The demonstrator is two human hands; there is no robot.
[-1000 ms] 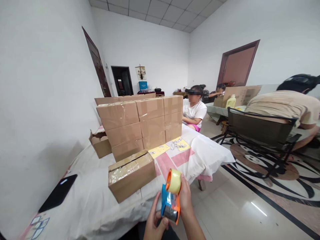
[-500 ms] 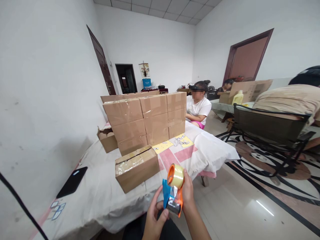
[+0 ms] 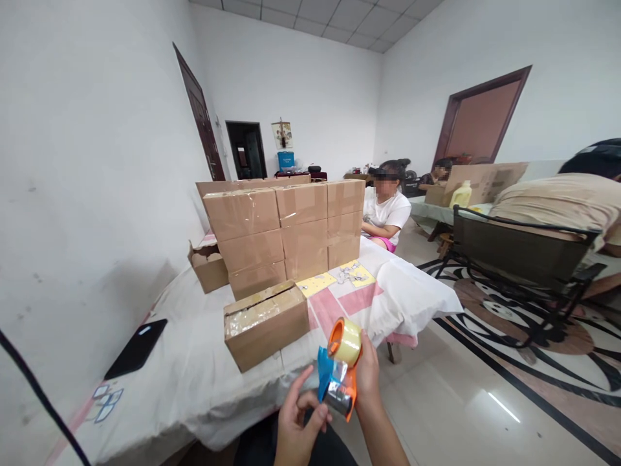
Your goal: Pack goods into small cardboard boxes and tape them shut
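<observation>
My right hand [image 3: 367, 375] grips an orange and blue tape dispenser [image 3: 334, 370] from its right side, above my lap near the table's front edge. On top of the dispenser sits a roll of clear yellowish packing tape [image 3: 350, 342]. At the dispenser's lower left is my left hand [image 3: 299, 414], thumb and curled fingers drawn together and index finger raised. Whatever lies in that pinch is too small to make out. Just beyond, a cardboard box [image 3: 266, 327] with shiny tape along its top rests on the covered table, a dark gap showing along its top seam.
Taped cardboard boxes [image 3: 286, 233] form a stacked wall behind the single box. An opened carton [image 3: 209, 268] is at its left; a black flat object [image 3: 136, 349] lies at the table's left. Across the table sits a person [image 3: 391, 210]. A metal-framed chair [image 3: 521, 262] is at right.
My left index finger has lifted away from the dispenser's blue side. The dispenser and my right hand have shifted slightly right in view; the boxes remain in place.
</observation>
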